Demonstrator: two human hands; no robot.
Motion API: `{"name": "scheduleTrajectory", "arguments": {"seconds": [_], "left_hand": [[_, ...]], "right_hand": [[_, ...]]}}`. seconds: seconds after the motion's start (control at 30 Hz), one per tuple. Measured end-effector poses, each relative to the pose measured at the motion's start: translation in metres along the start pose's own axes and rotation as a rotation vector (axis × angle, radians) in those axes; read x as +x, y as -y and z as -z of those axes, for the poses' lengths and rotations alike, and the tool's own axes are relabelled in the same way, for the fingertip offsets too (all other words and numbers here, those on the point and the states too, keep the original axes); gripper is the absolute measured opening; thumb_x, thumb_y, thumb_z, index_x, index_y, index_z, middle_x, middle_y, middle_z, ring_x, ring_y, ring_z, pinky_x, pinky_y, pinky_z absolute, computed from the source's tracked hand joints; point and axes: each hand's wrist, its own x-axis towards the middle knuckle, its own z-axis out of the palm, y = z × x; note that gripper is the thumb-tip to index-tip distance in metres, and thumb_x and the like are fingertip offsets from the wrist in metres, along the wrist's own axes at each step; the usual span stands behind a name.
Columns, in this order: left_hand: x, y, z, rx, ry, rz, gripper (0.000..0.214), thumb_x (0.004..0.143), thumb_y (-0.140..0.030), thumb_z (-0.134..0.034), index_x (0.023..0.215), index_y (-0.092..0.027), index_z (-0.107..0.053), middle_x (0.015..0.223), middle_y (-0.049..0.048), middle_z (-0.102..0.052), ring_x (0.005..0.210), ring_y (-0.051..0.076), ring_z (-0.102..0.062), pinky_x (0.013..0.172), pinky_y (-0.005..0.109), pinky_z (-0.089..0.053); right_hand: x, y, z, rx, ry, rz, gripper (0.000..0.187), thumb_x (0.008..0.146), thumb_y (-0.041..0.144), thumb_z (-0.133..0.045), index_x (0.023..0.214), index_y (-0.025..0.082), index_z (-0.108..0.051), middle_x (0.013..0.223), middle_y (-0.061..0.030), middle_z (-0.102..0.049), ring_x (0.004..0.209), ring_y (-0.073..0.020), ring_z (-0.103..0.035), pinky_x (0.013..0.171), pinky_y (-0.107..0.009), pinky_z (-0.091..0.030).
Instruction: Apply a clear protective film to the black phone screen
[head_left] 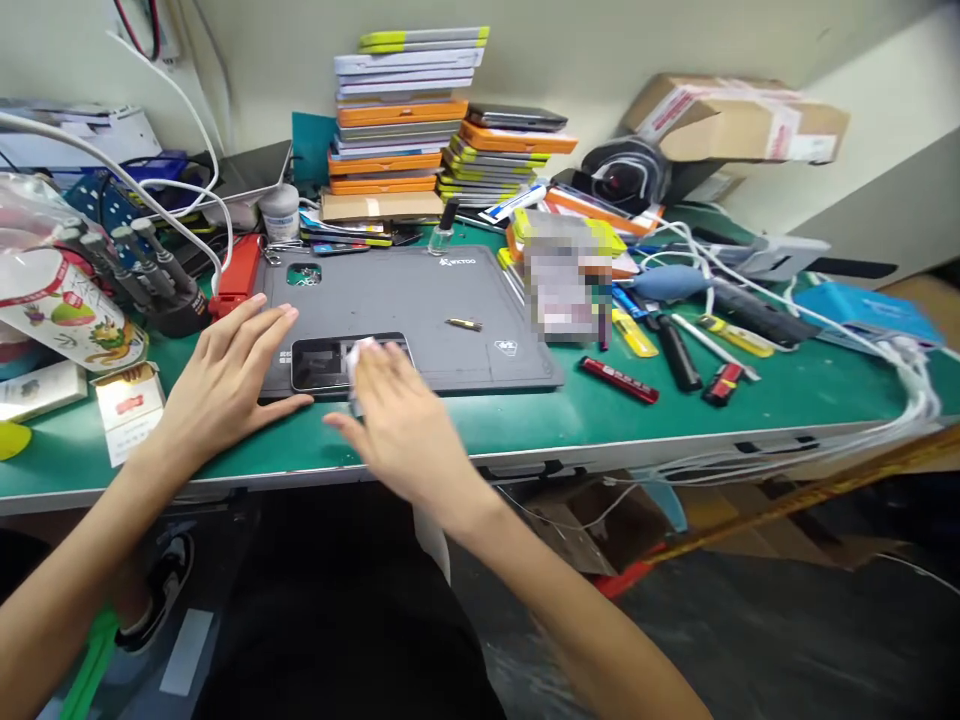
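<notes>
A smartphone (322, 366) with a dark, glossy screen lies flat near the front edge of a grey work mat (420, 300). My right hand (401, 425) presses a small white wipe (355, 362), mostly hidden under its fingers, against the phone's screen. Left of the phone, my left hand (229, 385) rests with fingers stretched out and apart, holding nothing; its thumb lies close to the phone's lower left corner. A short brass-coloured metal piece (464, 324) sits on the mat to the right, and small screws lie in the mat's recess (304, 274).
Stacked orange and grey boxes (397, 130) stand behind the mat, with a small glass bottle (444, 230) before them. Right lie a red pen-like tool (619, 380), a black-handled tool (679, 352) and white cables (919, 385). Left are a screwdriver holder (176, 310) and a cigarette pack (129, 410).
</notes>
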Motion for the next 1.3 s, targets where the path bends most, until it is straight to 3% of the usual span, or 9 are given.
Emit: {"name": "scheduleTrajectory", "arguments": {"seconds": [0.1,0.23,0.43,0.6,0.73,0.9,1.03,1.13,1.3], "left_hand": [[0.000,-0.002,0.000,-0.002,0.029,-0.004,0.088,0.099,-0.050,-0.067,0.168,-0.019,-0.021,0.164,0.0190,-0.044,0.158,0.038,-0.032,0.129,0.054,-0.030],[0.000,-0.002,0.000,-0.033,0.049,-0.015,0.080,0.101,-0.049,-0.066,0.166,-0.020,-0.029,0.161,0.0170,-0.050,0.157,0.037,-0.036,0.127,0.053,-0.032],[-0.001,-0.002,0.001,0.011,0.076,-0.025,0.074,0.103,-0.049,-0.061,0.163,-0.016,-0.034,0.158,0.0192,-0.052,0.156,0.036,-0.037,0.126,0.052,-0.034],[0.001,0.001,0.001,0.024,0.053,-0.021,0.069,0.105,-0.048,-0.059,0.161,-0.013,-0.039,0.154,0.0214,-0.056,0.154,0.037,-0.041,0.123,0.053,-0.037],[0.002,0.003,-0.004,-0.009,0.044,-0.012,0.069,0.104,-0.052,-0.057,0.159,-0.011,-0.043,0.151,0.0220,-0.059,0.151,0.038,-0.046,0.122,0.054,-0.039],[0.001,0.003,-0.004,0.004,0.090,-0.005,0.063,0.108,-0.053,-0.048,0.156,-0.012,-0.048,0.149,0.0195,-0.062,0.149,0.036,-0.049,0.120,0.051,-0.041],[0.002,0.005,-0.001,0.036,0.159,-0.059,0.066,0.111,-0.056,-0.035,0.156,-0.010,-0.048,0.153,0.0195,-0.058,0.149,0.034,-0.049,0.121,0.049,-0.040],[0.008,0.005,0.003,0.060,0.253,-0.079,0.074,0.111,-0.059,-0.024,0.156,-0.006,-0.047,0.154,0.0227,-0.056,0.142,0.036,-0.055,0.117,0.049,-0.043],[0.037,0.000,0.010,0.116,0.428,-0.049,0.085,0.104,-0.071,-0.038,0.157,-0.006,-0.045,0.144,0.0234,-0.059,0.122,0.037,-0.063,0.105,0.048,-0.049]], "right_hand": [[-0.022,-0.026,0.006,-0.005,-0.003,-0.055,0.069,0.112,0.045,-0.034,0.151,-0.011,-0.046,0.161,-0.0293,-0.044,0.156,-0.0350,-0.040,0.134,-0.052,-0.025],[-0.037,-0.032,0.008,-0.006,-0.039,-0.103,0.063,0.113,0.038,-0.033,0.153,-0.009,-0.046,0.161,-0.0289,-0.045,0.156,-0.0354,-0.040,0.132,-0.056,-0.030],[-0.003,-0.046,-0.001,0.084,-0.016,-0.135,0.067,0.113,0.044,-0.025,0.153,-0.005,-0.048,0.159,-0.0270,-0.049,0.155,-0.0339,-0.041,0.132,-0.060,-0.026],[0.008,-0.056,0.000,0.108,0.046,-0.163,0.062,0.113,0.037,-0.027,0.153,-0.006,-0.047,0.163,-0.0250,-0.044,0.157,-0.0300,-0.037,0.134,-0.052,-0.023],[-0.023,-0.047,0.002,0.111,-0.067,-0.120,0.052,0.112,0.026,-0.032,0.154,0.001,-0.049,0.162,-0.0195,-0.047,0.156,-0.0256,-0.040,0.134,-0.051,-0.027],[-0.043,-0.064,0.004,0.235,-0.243,-0.090,0.044,0.106,0.010,-0.039,0.132,0.020,-0.073,0.136,-0.0065,-0.074,0.134,-0.0240,-0.065,0.122,-0.051,-0.048],[-0.036,-0.089,0.019,0.318,-0.366,-0.258,0.032,0.103,0.017,-0.050,0.113,0.023,-0.079,0.117,-0.0044,-0.082,0.118,-0.0272,-0.076,0.108,-0.050,-0.059],[-0.024,-0.103,0.032,0.349,-0.287,-0.330,0.030,0.102,0.021,-0.050,0.115,0.022,-0.078,0.117,-0.0062,-0.082,0.109,-0.0270,-0.078,0.096,-0.047,-0.063],[0.005,-0.117,0.042,0.252,-0.118,-0.085,0.043,0.101,0.018,-0.043,0.137,0.018,-0.067,0.141,-0.0111,-0.071,0.132,-0.0282,-0.065,0.111,-0.051,-0.054]]}}
